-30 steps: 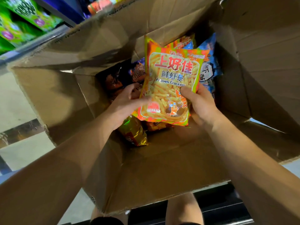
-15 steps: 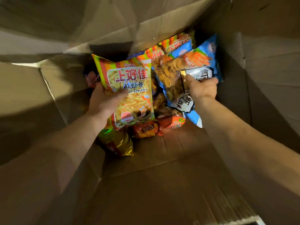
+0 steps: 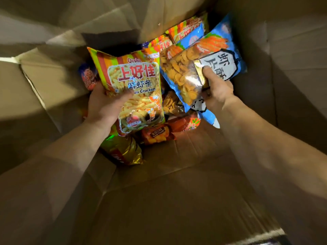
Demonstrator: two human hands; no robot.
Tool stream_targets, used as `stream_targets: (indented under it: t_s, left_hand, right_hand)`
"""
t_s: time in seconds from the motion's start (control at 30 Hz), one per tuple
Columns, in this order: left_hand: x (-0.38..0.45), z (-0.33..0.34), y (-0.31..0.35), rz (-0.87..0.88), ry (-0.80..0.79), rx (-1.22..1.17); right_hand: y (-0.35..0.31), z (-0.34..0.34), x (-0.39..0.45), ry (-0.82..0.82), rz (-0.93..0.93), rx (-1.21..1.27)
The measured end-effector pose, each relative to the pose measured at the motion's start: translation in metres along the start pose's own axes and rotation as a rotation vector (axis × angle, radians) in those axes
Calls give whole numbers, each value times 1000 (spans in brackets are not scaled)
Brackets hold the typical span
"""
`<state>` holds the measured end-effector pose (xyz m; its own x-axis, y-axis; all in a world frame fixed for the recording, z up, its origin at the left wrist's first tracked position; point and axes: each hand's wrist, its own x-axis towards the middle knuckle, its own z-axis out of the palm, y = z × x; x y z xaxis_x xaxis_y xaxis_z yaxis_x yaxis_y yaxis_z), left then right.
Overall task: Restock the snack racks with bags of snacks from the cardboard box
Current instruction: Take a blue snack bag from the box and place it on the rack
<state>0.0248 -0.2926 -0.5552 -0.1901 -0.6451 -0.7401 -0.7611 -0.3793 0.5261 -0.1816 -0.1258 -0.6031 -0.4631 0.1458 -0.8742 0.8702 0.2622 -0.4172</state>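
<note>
Both arms reached down into the cardboard box [image 3: 177, 200]. The left hand [image 3: 104, 105] gripped a striped bag of prawn crackers [image 3: 131, 82] by its lower left edge, thumb curled across the front and fingers hidden behind it. The right hand [image 3: 216, 92] pinched a blue bag of shrimp chips [image 3: 203, 68], thumb pressed on the black-and-white label and the remaining fingers hidden behind the pack. Both bags stood tilted, their upper ends toward the far wall of the box, side by side and just touching or nearly so.

More striped bags [image 3: 187, 30] lay behind them at the far end. A small tomato-flavour pack [image 3: 157, 134], a red pack [image 3: 185, 123] and a gold foil bag [image 3: 123, 152] lay on the box floor below the held bags.

Assessment: the step in hand was picking stock from the box, one bag per hand. The racks were not in view. The next move calls for lifting both bags clear of the flaps without snagging them, then turning toward the racks.

Compared with half a second earlier, the left hand's hold on the striped bag was unchanged. The blue bag stood higher and more upright, with the right thumb further onto its label, consistent with a lift under way.
</note>
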Motion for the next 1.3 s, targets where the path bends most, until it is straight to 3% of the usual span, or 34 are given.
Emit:
stream_targets:
  t_s: [0.07,0.3,0.63,0.93,1.3]
  left_hand:
    - [-15,-8,10,7,20,22]
    - [-100,-72,57,31,-9,46]
    - [-251,-223,118,273,-125,75]
    - [-350,-372,108,352,-87,-190]
    - [-433,-530,81,498,175,-318]
  right_hand:
    - [-2,-4,-24,11,-78,14]
    - [-17,-46,-157,122,-347,-427]
    - [-13,-98,-384,163,-521,-267]
    - [17,-74,-544,13,-763,-377]
    - [22,-25,-681,-251,-1025,-289]
